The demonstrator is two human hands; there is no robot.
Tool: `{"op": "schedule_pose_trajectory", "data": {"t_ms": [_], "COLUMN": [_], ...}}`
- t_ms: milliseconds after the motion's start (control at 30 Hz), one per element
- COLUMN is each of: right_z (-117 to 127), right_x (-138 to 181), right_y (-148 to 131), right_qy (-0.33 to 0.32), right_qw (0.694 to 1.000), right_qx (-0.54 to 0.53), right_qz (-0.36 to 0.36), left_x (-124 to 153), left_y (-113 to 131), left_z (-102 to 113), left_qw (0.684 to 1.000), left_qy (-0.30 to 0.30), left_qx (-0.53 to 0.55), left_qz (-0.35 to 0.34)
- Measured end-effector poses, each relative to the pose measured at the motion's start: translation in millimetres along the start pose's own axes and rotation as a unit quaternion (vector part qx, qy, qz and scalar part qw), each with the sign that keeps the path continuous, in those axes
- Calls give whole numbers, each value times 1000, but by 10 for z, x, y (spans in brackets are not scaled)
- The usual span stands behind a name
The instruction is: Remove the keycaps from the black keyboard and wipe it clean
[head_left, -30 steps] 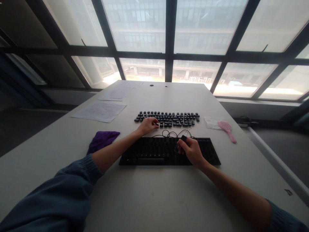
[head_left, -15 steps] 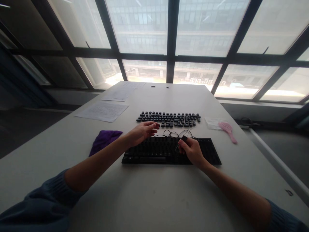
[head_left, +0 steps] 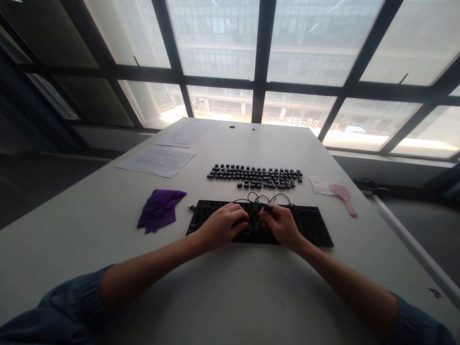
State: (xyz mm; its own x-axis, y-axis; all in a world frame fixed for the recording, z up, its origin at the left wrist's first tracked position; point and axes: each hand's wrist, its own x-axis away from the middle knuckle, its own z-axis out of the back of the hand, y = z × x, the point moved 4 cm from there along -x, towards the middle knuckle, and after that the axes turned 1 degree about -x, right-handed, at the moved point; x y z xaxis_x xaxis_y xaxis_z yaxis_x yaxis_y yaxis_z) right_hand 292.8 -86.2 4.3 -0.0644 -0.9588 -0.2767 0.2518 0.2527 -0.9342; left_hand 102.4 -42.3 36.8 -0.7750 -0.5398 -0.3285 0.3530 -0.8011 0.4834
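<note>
A black keyboard (head_left: 312, 227) lies in front of me, partly covered by both hands. My left hand (head_left: 224, 225) is over its left-centre part, fingers bent down toward the keys and thumb apart from them; nothing shows in its grip. My right hand (head_left: 283, 226) is closed on a keycap puller (head_left: 268, 208) with a dark handle and thin wires, held over the keyboard right of centre. The puller's lower end is hard to make out against the black keys. Behind the keyboard, loose black keycaps (head_left: 255, 175) stand in rows.
A purple cloth (head_left: 160, 211) lies left of the keyboard, near a USB plug (head_left: 191, 207). The black cable (head_left: 253, 196) loops behind the keyboard. Paper sheets (head_left: 156, 162) are at the far left. To the right are a pink hairbrush (head_left: 343, 197) and a clear plastic bag (head_left: 319, 185).
My left hand has come down toward me from beside the loose keycaps to the keyboard. My right hand has shifted slightly left, still holding the keycap puller. The view has tilted a little.
</note>
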Motion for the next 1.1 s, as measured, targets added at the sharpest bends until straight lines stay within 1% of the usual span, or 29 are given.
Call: {"op": "schedule_pose_trajectory", "data": {"t_ms": [200,400,500,700,900,1100], "right_z": [-66,-77,-83,-146,-146,-123], "right_x": [-3,-28,-23,55,59,74], "right_y": [68,67,0,-133,-84,-59], "right_qy": [-34,-62,-78,-113,-80,-64], "right_qw": [999,997,995,984,984,984], "right_qx": [16,43,67,92,104,83], "right_qz": [-11,-11,14,104,122,141], "left_x": [42,50,53,48,-21,-136], "left_y": [45,23,15,21,54,44], "left_z": [-156,-232,-236,-219,-220,-384], "left_qw": [1000,1000,1000,1000,1000,999], "left_qy": [-13,1,1,-7,-19,-14], "left_qx": [-8,9,7,4,13,30], "left_qz": [-25,-26,-24,-22,6,25]}}
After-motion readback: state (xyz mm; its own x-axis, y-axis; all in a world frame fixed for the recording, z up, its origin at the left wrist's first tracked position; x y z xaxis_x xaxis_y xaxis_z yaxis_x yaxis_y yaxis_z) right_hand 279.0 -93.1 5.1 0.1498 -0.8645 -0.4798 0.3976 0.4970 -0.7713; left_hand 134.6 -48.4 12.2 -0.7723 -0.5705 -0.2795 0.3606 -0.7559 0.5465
